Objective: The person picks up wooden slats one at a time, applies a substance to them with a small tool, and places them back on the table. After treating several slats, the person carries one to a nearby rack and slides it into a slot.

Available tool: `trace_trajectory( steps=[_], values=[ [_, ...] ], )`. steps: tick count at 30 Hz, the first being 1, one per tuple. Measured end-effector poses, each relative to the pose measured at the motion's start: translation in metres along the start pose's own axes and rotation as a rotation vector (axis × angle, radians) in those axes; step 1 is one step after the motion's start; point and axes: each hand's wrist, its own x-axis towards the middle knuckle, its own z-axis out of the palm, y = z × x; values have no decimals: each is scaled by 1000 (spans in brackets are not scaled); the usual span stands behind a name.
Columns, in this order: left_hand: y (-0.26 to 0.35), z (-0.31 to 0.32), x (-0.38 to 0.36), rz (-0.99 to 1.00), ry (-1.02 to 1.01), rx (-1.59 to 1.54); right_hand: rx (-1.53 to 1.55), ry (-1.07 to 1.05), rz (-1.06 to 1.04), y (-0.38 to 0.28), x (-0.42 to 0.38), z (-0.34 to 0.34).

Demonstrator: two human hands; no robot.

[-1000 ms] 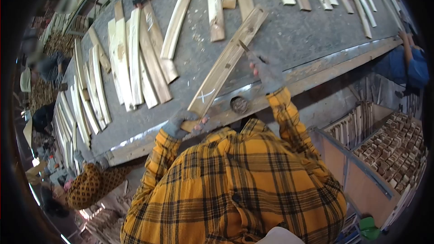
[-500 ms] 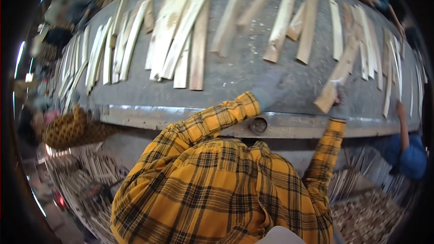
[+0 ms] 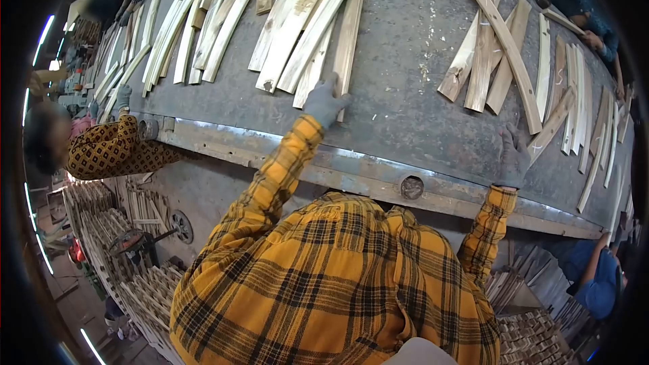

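My left hand (image 3: 326, 101), in a grey glove, is at the near end of a wooden strip (image 3: 350, 34), fingers on one side and thumb across it. Beside this strip lies a bunch of pale wooden strips (image 3: 294, 27), some overlapping. My right hand (image 3: 514, 155), also gloved, is over the table's near edge with its fingers partly spread. Close by its fingers is the end of a slanted wooden strip (image 3: 553, 125). Just beyond, a long wooden strip (image 3: 506, 54) lies diagonally across several others.
The dark metal table (image 3: 399, 108) has a round hole (image 3: 412, 187) in its near rim. More wooden strips (image 3: 169, 34) lie to the left. Co-workers are at both ends, one in a patterned garment (image 3: 108, 149), one in blue (image 3: 598, 277). Stacked wood (image 3: 149, 297) stands below left.
My left hand has moved left, onto the strip beside the bunch. My right hand has come away from the strip end it was at. Two blurred strips no longer show in the middle; a strip now crosses the right-hand group.
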Motion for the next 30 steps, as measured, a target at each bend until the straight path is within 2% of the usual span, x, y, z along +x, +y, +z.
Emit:
trace_trajectory(
  steps=[3,7,8,10,11,12,13,15,18,21,22,23,24,26,27,28,29,30],
  values=[
    [-28,-4,-18,4,-360,-1098,17,-55,39,-37,-25,17],
    [-39,-3,-54,-252,-677,-1829,9,-204,-80,-61,-48,45],
    [-42,12,-57,-374,-606,-1826,-32,-253,-75,-71,-52,47],
    [-60,21,-61,-333,-753,-1939,-90,-350,-93,-83,-62,69],
    [-65,24,-64,-305,-830,-1991,-7,-430,-84,-77,-63,81],
    [-56,17,-74,-319,-794,-2008,76,-509,-74,-69,-64,95],
    [-58,20,-80,-287,-855,-2092,158,-588,-62,-73,-68,106],
    [-56,31,-86,-220,-981,-2256,-45,-634,-36,-89,-80,124],
    [-44,43,-85,-236,-1018,-2048,-187,-746,69,-101,-91,150],
    [24,13,-99,-458,-752,-1516,-207,-647,97,-134,-108,160],
    [35,8,-98,-292,-758,-1406,137,-529,68,-111,-105,167],
    [41,6,-91,-131,-761,-1288,223,-532,168,-93,-90,159],
    [28,30,-73,222,-462,-953,313,-488,197,-89,-79,149],
    [47,-18,-51,97,-251,-175,499,-357,180,-76,-55,127],
    [41,-24,-38,-22,-11,64,641,-357,214,-71,-40,112],
    [35,-32,-20,-134,233,302,554,-325,146,-67,-24,94],
    [0,-29,7,-60,396,370,462,-287,82,-63,-7,76],
    [-10,-37,20,-135,382,391,370,-245,22,-59,10,58]
  ],
)
